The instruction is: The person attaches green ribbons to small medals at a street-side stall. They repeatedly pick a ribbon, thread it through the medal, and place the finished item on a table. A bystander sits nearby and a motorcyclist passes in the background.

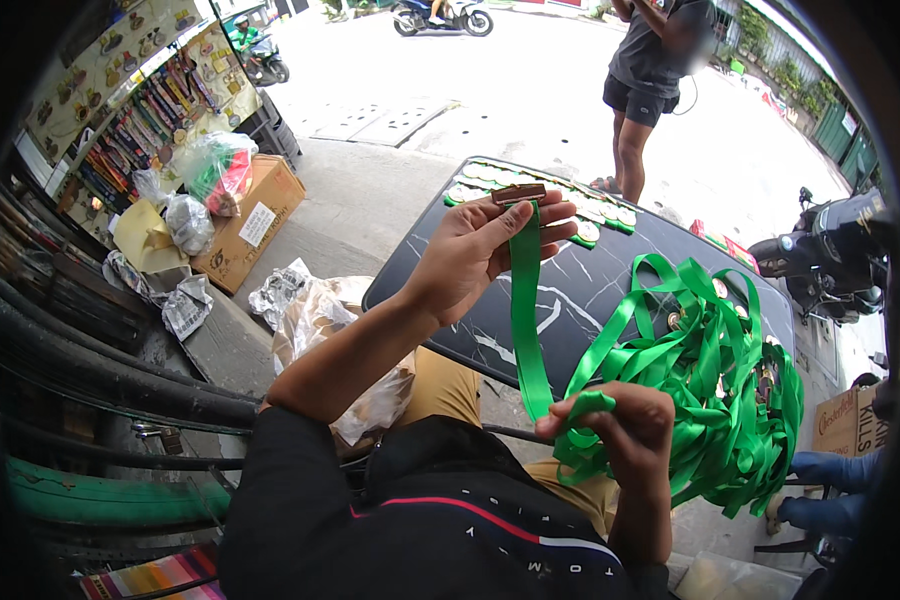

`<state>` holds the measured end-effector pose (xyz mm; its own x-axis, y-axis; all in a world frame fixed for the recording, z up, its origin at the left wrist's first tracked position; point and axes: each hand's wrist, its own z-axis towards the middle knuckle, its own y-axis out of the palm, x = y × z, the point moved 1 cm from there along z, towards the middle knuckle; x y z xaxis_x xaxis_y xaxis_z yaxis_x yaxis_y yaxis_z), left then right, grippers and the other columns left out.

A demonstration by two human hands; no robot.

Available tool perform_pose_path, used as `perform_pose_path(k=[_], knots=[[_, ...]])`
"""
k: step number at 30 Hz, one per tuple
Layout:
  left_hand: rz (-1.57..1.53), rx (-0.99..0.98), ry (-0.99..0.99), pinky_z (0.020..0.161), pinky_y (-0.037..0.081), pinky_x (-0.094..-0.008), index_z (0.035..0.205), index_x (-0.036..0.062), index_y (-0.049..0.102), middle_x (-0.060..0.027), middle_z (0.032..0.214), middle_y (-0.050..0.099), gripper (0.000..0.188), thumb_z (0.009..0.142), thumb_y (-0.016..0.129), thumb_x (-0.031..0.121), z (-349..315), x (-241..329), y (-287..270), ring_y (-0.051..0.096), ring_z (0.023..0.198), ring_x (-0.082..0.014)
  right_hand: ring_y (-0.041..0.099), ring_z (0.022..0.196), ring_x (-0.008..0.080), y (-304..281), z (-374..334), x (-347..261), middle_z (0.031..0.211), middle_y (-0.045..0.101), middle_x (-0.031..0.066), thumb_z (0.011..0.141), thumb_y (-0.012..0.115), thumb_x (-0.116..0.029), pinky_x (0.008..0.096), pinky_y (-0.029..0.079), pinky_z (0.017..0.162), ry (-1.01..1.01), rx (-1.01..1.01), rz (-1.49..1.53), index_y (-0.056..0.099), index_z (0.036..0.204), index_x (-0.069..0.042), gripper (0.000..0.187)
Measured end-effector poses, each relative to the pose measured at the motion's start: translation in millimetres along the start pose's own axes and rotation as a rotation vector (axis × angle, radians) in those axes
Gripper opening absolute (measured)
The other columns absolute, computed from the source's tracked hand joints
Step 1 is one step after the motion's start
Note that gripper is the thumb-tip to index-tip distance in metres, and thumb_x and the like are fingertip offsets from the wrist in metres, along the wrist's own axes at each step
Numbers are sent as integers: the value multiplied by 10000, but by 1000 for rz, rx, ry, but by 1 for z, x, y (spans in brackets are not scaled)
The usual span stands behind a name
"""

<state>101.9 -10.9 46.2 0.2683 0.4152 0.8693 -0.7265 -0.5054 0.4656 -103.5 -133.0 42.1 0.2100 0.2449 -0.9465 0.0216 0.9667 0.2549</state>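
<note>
Over the near edge of a dark marbled table [410, 262], my left hand [475, 240] holds a medal [519, 194], seen nearly edge-on, brownish with a slotted bar. Its thumb presses at the top of the green ribbon [528, 310] while the other fingers stretch behind. From there the ribbon hangs down to my right hand [630, 425], closed in a pinch on its lower part. A big tangled heap of green ribbons [690, 390] with some medals among them lies just beyond my right hand, spilling off the table's right side.
Rows of medals [490, 175] with green ribbons lie along the table's far edge. A red box [722, 245] sits at the right edge. Plastic bags [315, 320] are left of my lap; a cardboard box [255, 220] stands farther left. A person [650, 90] stands beyond the table.
</note>
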Motion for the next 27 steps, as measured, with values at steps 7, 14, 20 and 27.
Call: perform_pose_path(k=[7, 14, 20, 27], knots=[[95, -267, -47, 999, 479, -381, 1350, -49, 454, -216, 1283, 578, 419, 1022, 458, 212, -20, -12, 53, 581, 1188, -290, 706, 821, 211, -6, 38, 15, 869, 706, 157, 981, 550, -183, 313, 570, 743, -55, 88, 11, 629, 1081, 82, 294], [160, -355, -115, 1021, 458, -389, 1371, -60, 425, -234, 1306, 557, 457, 986, 525, 165, -23, -13, 56, 552, 1222, -280, 696, 869, 200, -17, 28, 16, 924, 703, 149, 980, 553, -159, 301, 556, 780, 3, 121, 87, 619, 1109, 76, 276], [247, -346, -115, 1011, 467, -361, 1355, -47, 456, -201, 1297, 575, 446, 944, 583, 71, -28, -8, 57, 562, 1209, -250, 688, 804, 169, -16, 29, 16, 861, 698, 123, 985, 555, -247, 277, 552, 717, -5, 131, 75, 635, 1007, 66, 324], [319, -315, -81, 1003, 476, -350, 1335, -48, 480, -166, 1291, 587, 383, 968, 532, 50, -28, -10, 51, 568, 1205, -239, 701, 832, 198, -17, 35, 16, 911, 702, 136, 983, 553, -188, 299, 563, 751, 66, 78, 150, 619, 1093, 53, 273]])
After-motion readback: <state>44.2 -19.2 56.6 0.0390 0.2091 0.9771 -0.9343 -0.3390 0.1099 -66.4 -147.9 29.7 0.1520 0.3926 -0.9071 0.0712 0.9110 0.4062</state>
